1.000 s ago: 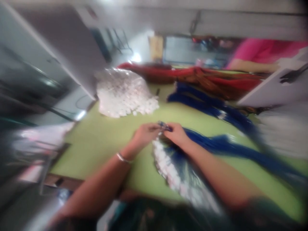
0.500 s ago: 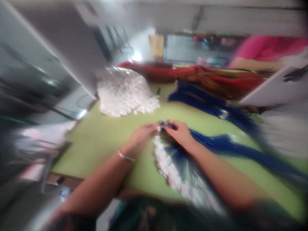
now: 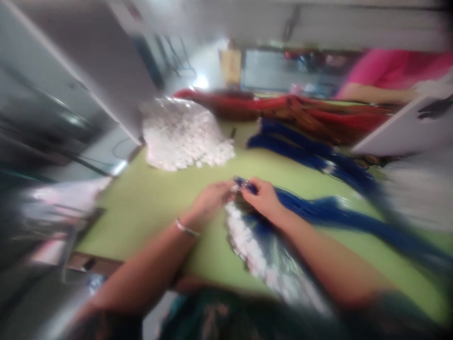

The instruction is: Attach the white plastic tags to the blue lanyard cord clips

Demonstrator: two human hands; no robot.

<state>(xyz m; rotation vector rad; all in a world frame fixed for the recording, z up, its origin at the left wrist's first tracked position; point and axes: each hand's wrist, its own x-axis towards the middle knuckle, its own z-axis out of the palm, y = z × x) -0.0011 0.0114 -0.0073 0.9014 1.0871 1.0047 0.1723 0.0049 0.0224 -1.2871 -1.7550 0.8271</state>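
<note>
The picture is smeared by motion. My left hand (image 3: 211,199) and my right hand (image 3: 262,197) meet over the green table (image 3: 148,203), fingers pinched together on the end of a blue cord (image 3: 244,184). A long bundle of blue cords (image 3: 339,217) trails from my right hand to the right. Below my hands lies a fan of small white tags on blue cords (image 3: 255,250). A bangle sits on my left wrist.
A clear bag of small white pieces (image 3: 180,137) lies at the back left. Red and orange cords (image 3: 311,113) and more blue cords (image 3: 304,146) lie behind. A person in a pink top (image 3: 385,75) works at the far right beside a white board (image 3: 406,127).
My hands have stayed together at the same spot, fingers shifting slightly on the cord end. The view has drifted a little.
</note>
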